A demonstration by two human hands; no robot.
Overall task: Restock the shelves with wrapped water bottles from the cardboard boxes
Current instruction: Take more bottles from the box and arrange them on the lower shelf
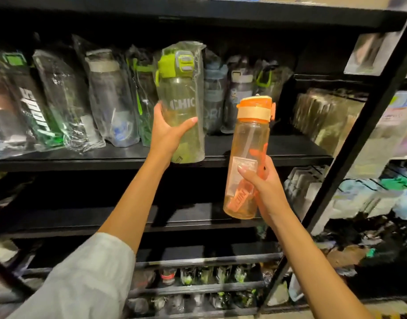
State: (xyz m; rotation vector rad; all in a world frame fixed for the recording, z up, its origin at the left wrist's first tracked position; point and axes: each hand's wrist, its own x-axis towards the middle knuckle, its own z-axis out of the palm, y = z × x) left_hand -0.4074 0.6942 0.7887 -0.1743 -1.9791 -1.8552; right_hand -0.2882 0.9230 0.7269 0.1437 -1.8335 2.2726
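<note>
My left hand (169,128) grips a green-lidded water bottle (180,88) in clear plastic wrap, held upright with its base at the front edge of the black upper shelf (278,155). My right hand (264,187) holds an orange bottle (249,143) with an orange lid by its lower half, upright, in front of the shelf and to the right of the green one. Behind them a row of wrapped bottles (105,95) stands along the shelf. No cardboard box is in view.
The shelf's right part behind the orange bottle is bare. A lower black shelf (186,217) is dark. More small bottles (197,275) fill the bottom racks. A slanted black upright (359,134) borders the unit; packaged goods (324,116) lie to the right.
</note>
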